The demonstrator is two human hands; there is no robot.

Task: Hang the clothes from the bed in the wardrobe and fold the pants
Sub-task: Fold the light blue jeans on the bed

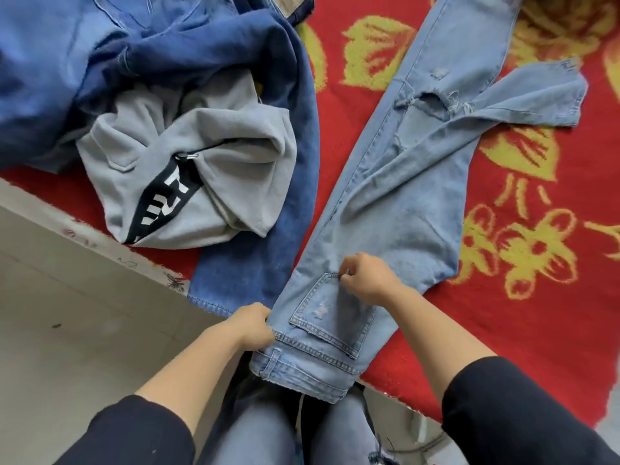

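place: a bedroom in a home is indicated.
bed: a bed (503, 330) is seen from above, its edge running diagonally across the lower left.
cover: the bed is covered by a red plush blanket (349, 129) patterned with large yellow flowers.
sheet: a pale printed sheet edge (174, 281) is exposed below the blanket's border.
floor: pale, smooth flooring (67, 347) is seen beside the bed.
laundry: everyday clothes are spread on the blanket: light blue jeans (402, 203) laid out long, a grey garment (218, 182) with a black lettered stripe, and dark blue denim (100, 45) heaped together.
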